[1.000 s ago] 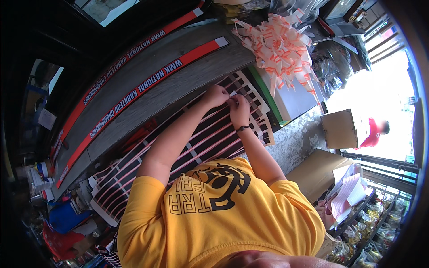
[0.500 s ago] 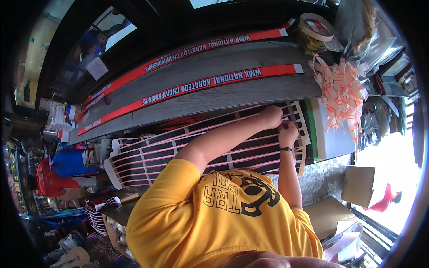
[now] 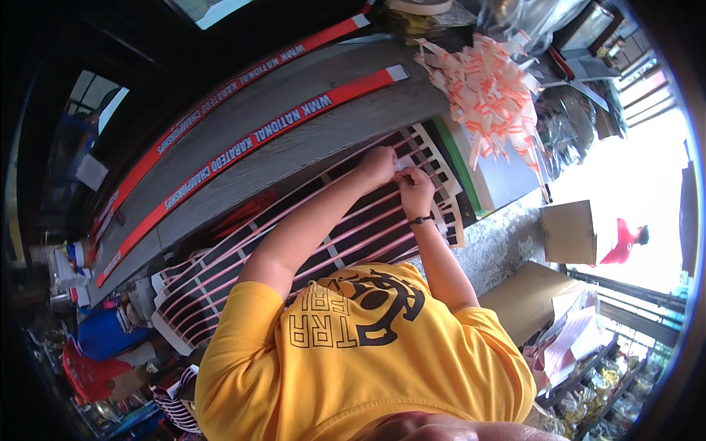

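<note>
My left hand (image 3: 380,165) and my right hand (image 3: 416,189) come together near the right end of a printed sheet (image 3: 331,251) with black panels and pink stripes. Both have their fingers closed in a pinch. Between them shows a small white piece (image 3: 404,163), too small to name; it seems held by both. A dark band circles my right wrist. The sheet lies in a layered stack, its right border marked with black squares. My forearms cover part of it.
Beyond the sheets, a grey board (image 3: 220,176) carries long red printed strips (image 3: 265,136). White and orange scraps (image 3: 489,95) are heaped at the right, beside a green-edged white sheet (image 3: 496,176). Cardboard boxes (image 3: 568,232) stand at the right; a blue container (image 3: 110,332) is at the left.
The view has turned, so the bench appears tilted and shifted left. My hands stay pinched close together over the sheet's right end, and a white piece now shows between them.
</note>
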